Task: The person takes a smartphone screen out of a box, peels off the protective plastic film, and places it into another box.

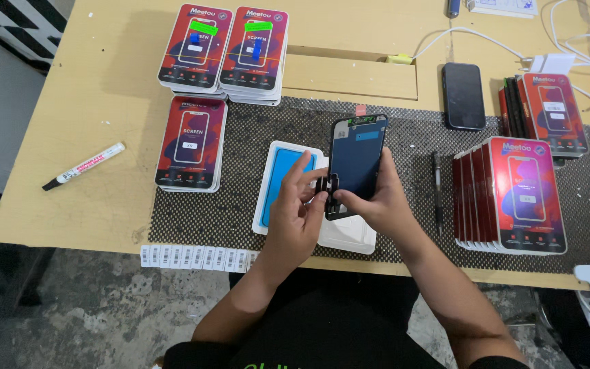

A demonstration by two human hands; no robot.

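We hold a black phone screen panel (pixel 355 164), long axis toward 12 o'clock; right hand (pixel 377 201) closed around it, left hand (pixel 295 212) pinching its flex cable.

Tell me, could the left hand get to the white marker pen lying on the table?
Probably yes: the marker lies in the open on the bare table, nothing around it. But the left hand is busy at the phone screen.

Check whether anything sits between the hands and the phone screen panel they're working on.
Nothing visible does. The right hand already holds the screen panel by its lower edge, above the white tray, and the left hand has its fingertips on the small flex connectors at the panel's lower left edge.
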